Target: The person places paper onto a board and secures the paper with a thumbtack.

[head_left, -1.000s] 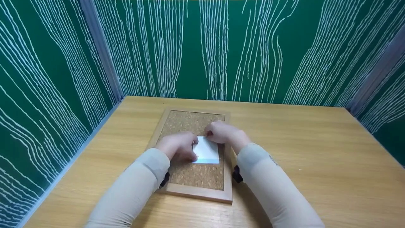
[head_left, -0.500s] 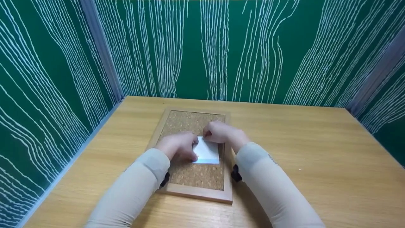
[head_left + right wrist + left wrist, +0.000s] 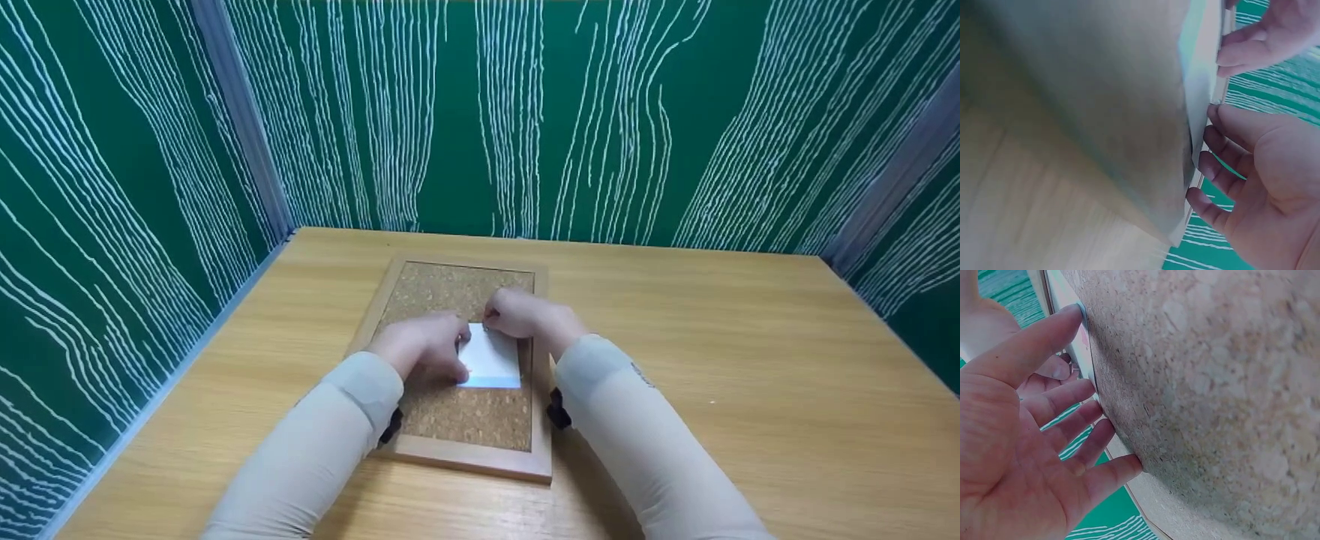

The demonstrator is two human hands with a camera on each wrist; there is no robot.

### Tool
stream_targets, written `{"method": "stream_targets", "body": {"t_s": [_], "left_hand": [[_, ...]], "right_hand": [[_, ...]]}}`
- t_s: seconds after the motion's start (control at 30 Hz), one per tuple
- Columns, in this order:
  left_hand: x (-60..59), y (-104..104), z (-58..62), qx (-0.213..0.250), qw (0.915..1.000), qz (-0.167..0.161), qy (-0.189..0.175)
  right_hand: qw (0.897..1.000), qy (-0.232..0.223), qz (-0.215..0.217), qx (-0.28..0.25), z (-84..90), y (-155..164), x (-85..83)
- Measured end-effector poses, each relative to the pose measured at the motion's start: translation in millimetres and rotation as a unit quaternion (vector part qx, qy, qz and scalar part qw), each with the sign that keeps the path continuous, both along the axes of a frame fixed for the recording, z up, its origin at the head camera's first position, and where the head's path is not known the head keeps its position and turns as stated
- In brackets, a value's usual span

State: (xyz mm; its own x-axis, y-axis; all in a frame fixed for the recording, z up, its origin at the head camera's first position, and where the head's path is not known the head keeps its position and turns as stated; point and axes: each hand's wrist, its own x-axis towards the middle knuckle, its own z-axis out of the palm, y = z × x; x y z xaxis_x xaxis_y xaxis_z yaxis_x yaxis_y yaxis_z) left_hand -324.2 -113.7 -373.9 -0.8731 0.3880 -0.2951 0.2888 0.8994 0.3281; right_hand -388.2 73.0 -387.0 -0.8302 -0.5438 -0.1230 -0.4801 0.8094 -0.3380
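A framed cork board lies flat on the wooden table, near its left side, with a white paper note resting on the cork at about the middle of the board. The left hand lies on the note's left edge, its fingers straight and spread, their tips pressing note and cork, as the left wrist view shows. The right hand sits at the note's far top corner, fingertips down on it; whether they pinch something small there I cannot tell. Green panels with white wavy lines wall the table in.
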Motion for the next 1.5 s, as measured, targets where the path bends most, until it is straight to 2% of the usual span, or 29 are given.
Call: {"method": "stream_targets", "body": {"t_s": [0.2, 0.4, 0.63, 1.13, 1.4, 1.5], "left_hand": [[0.7, -0.6, -0.5, -0.001, 1.0, 0.004, -0.002], [1.4, 0.2, -1.2, -0.003, 1.0, 0.005, 0.004], [1.7, 0.0, -0.9, 0.017, 0.9998, 0.003, -0.008], [4.3, -0.5, 0.0, 0.02, 0.9994, 0.023, -0.013], [4.5, -1.1, 0.6, 0.029, 0.999, 0.029, -0.02], [3.8, -0.2, 0.1, 0.024, 0.9995, 0.015, -0.016]], "right_hand": [[1.0, 0.004, 0.0, 0.015, 0.8, -5.1, -0.3], [1.0, -0.015, -0.021, 0.011, 0.0, -3.2, -1.0], [1.0, -0.013, -0.014, 0.021, 0.8, -1.5, -1.7], [0.999, -0.029, -0.03, -0.006, -2.8, 2.3, -4.9], [1.0, -0.021, -0.018, -0.009, -3.3, 0.8, -5.8], [1.0, -0.02, -0.021, -0.008, -3.5, 1.5, -5.3]]}}
